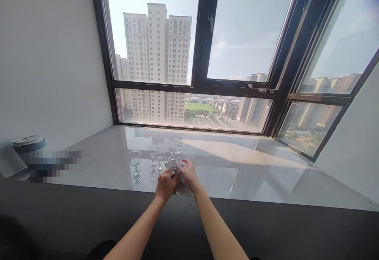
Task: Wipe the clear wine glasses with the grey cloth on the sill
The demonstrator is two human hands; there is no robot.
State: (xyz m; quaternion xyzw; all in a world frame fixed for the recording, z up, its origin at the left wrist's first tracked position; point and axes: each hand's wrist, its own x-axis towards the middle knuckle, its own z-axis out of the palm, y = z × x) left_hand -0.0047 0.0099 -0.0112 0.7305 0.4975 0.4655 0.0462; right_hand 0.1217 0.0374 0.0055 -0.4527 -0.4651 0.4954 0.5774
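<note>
Clear stemmed wine glass (pixel 173 164): transparent, rounded bowl, held above the pale glossy stone sill (pixel 237 165) near its front edge. Tilted, bowl towards the window; stem and foot hidden behind the fingers. Gripped from both sides: left hand (pixel 166 185) at the lower left, right hand (pixel 188 175) at the right, fingers curled against the bowl. A pale crumpled cloth (pixel 181 178) sits between the hands, against the glass; its extent cannot be told.
</note>
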